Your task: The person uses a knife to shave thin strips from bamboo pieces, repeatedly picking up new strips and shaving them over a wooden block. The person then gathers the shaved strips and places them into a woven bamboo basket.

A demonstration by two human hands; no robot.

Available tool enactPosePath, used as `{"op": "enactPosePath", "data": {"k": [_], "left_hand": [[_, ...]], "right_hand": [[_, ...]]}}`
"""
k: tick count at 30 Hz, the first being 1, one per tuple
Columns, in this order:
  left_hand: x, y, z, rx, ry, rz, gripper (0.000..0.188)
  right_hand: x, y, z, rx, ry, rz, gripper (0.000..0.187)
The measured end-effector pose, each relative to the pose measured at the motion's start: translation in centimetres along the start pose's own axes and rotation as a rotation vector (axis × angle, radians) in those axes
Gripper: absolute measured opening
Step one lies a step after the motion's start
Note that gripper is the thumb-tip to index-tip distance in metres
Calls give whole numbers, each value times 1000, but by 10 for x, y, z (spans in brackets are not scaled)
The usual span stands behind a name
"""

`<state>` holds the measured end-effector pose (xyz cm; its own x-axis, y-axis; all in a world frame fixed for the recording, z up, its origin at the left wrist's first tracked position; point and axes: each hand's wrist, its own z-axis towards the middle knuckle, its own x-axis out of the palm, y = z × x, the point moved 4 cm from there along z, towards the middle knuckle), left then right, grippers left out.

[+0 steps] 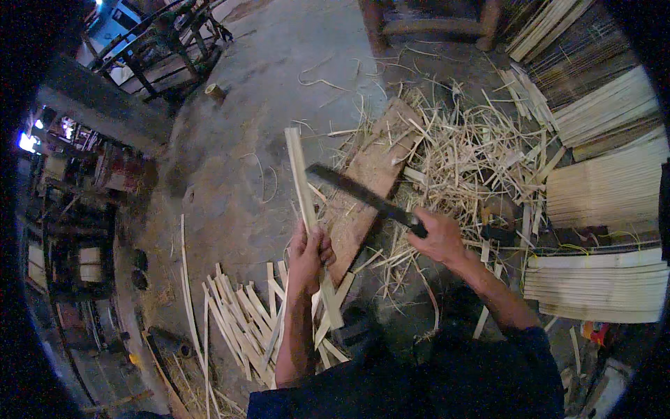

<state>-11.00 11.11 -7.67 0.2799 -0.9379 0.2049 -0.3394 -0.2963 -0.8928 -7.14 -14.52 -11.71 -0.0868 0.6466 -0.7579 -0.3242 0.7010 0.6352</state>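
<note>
My left hand (310, 250) is wrapped round a pale bamboo strip (299, 174), which stands out above the fist and comes out again below it. In my right hand (436, 236) is a long dark-bladed knife (363, 196); its blade slants up and left, with the tip close to the strip. Whether the tip touches the strip I cannot tell. Beneath the knife a wooden board (380, 164) lies slantwise on the floor. Several more pale strips (241, 314) lie in a loose bundle beside my left forearm.
A heap of shavings (481, 153) covers the floor right of the board. Stacked bundles of pale slats (600, 283) line the right side. A wooden frame (436, 26) stands at the far end, with dark shelving (77, 237) along the left.
</note>
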Motion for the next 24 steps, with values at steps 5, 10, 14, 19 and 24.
{"op": "enactPosePath", "data": {"k": [5, 10, 14, 19, 24], "left_hand": [[6, 19, -44, -142, 63, -43, 12], [7, 4, -76, -200, 135, 22, 33], [-19, 14, -139, -225, 175, 302, 36], [-1, 32, -76, -185, 152, 42, 31], [4, 17, -105, -282, 238, 78, 37]], "right_hand": [[22, 54, 18, -343, 171, -144, 34], [25, 20, 50, -192, 91, -160, 40], [-44, -56, 88, 314, -43, 52, 31], [-16, 37, 19, -139, 107, -154, 29], [-32, -18, 48, 161, 50, -154, 31]]}}
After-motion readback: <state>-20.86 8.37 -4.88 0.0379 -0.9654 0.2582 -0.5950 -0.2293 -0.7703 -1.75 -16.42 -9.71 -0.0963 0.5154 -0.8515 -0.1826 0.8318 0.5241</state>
